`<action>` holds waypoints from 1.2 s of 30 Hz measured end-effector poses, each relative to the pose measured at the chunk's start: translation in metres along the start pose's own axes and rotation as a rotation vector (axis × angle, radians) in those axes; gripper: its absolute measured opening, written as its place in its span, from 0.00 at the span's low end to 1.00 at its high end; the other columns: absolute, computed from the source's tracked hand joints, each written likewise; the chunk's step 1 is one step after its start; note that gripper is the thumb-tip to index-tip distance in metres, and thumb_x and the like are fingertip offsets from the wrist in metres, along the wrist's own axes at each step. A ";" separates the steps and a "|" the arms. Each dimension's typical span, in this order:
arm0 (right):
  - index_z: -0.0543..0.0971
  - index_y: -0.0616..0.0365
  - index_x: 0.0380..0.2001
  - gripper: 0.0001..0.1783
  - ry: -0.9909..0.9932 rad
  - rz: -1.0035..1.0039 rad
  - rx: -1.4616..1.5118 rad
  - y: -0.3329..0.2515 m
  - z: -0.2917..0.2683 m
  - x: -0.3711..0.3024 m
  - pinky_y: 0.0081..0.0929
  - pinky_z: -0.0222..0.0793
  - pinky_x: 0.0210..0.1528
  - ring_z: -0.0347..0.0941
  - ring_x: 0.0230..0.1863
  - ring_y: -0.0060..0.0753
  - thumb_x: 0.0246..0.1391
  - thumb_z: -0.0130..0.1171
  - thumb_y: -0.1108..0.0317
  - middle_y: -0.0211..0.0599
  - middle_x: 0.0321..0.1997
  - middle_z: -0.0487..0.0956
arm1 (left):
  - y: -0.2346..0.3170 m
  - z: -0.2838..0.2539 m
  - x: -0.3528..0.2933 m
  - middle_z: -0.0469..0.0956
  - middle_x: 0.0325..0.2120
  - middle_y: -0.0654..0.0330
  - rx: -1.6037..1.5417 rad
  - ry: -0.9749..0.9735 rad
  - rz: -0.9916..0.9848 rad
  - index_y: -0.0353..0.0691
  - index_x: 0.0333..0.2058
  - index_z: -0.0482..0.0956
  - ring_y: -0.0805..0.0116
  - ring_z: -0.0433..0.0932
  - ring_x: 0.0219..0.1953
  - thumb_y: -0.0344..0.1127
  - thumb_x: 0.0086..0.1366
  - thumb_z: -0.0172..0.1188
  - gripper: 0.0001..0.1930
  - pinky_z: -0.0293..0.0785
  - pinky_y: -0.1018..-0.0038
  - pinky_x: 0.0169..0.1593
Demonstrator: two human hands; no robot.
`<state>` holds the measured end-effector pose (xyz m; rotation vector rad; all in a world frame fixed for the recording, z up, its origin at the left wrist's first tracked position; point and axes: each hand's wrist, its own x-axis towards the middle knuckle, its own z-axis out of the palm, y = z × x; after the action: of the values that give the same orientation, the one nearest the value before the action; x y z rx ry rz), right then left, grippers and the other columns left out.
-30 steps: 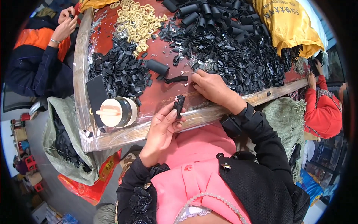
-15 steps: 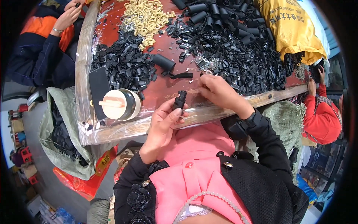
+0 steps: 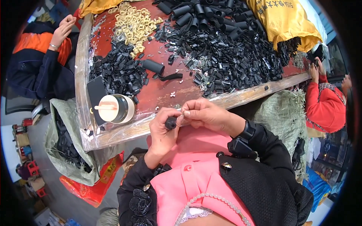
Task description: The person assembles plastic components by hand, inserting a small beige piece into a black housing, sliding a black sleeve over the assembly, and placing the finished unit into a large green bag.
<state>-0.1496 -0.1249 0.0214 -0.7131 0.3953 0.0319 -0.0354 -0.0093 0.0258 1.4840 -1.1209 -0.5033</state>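
Observation:
My left hand (image 3: 162,130) is closed around a black cylindrical plastic part (image 3: 171,123), its round end facing up, just in front of the table's near edge. Fingertips of my right hand (image 3: 209,116) pinch together against the left fingertips; whatever lies between them is too small to make out. Beyond my hands, a single black tube (image 3: 153,67) with a black strap (image 3: 171,77) lies on the red tabletop (image 3: 154,92). Small black parts spread in a large pile (image 3: 237,60) and a smaller pile (image 3: 118,67), with small silvery pieces (image 3: 201,67) beside the large one.
A lidded cup (image 3: 113,108) and a dark flat slab (image 3: 96,92) stand by the left corner. Cream rings (image 3: 134,26), larger black tubes (image 3: 205,13) and a yellow bag (image 3: 290,24) lie farther back. Sacks (image 3: 60,109) flank the table. Co-workers (image 3: 41,64) sit both sides.
My right hand has come from above the table down to my left hand, fingertips now meeting. The left hand has lowered slightly and turned the black part end-up. The view has shifted somewhat.

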 end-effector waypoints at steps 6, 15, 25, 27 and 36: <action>0.68 0.60 0.28 0.07 0.075 -0.153 -0.140 0.004 0.001 0.004 0.11 0.53 0.20 0.57 0.18 0.14 0.50 0.49 0.67 0.24 0.19 0.65 | -0.012 0.000 0.003 0.70 0.24 0.63 -0.119 -0.017 -0.226 0.35 0.27 0.70 0.78 0.67 0.24 0.26 0.53 0.55 0.03 0.63 0.85 0.29; 0.68 0.60 0.26 0.04 0.292 -0.547 -0.958 -0.005 0.000 0.018 0.19 0.58 0.24 0.62 0.22 0.25 0.48 0.49 0.71 0.31 0.22 0.66 | -0.021 -0.010 0.018 0.70 0.27 0.64 -0.824 -0.134 -0.708 0.36 0.37 0.67 0.78 0.69 0.27 0.31 0.57 0.49 0.10 0.65 0.84 0.30; 0.69 0.59 0.23 0.06 0.278 -0.898 -1.656 -0.017 0.019 0.004 0.30 0.55 0.42 0.62 0.41 0.38 0.36 0.53 0.75 0.36 0.38 0.67 | -0.018 -0.007 0.005 0.70 0.36 0.60 -1.229 -0.213 -0.711 0.35 0.49 0.58 0.72 0.71 0.36 0.35 0.61 0.42 0.18 0.69 0.78 0.37; 0.69 0.59 0.20 0.05 0.303 -0.948 -1.716 -0.013 0.019 0.003 0.33 0.51 0.43 0.60 0.44 0.38 0.33 0.52 0.74 0.35 0.38 0.66 | -0.016 -0.006 0.001 0.70 0.36 0.60 -1.186 -0.219 -0.719 0.35 0.48 0.59 0.72 0.71 0.36 0.36 0.61 0.42 0.17 0.69 0.78 0.37; 0.69 0.58 0.15 0.05 0.236 -0.815 -1.781 -0.016 0.029 -0.008 0.32 0.52 0.44 0.61 0.46 0.41 0.33 0.54 0.73 0.35 0.39 0.68 | 0.002 -0.007 -0.011 0.70 0.34 0.65 -0.950 -0.313 -0.767 0.34 0.46 0.64 0.80 0.69 0.35 0.37 0.61 0.44 0.17 0.67 0.82 0.38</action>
<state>-0.1444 -0.1175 0.0539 -2.6118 0.1830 -0.5437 -0.0352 0.0040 0.0265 0.9232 -0.3422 -1.5853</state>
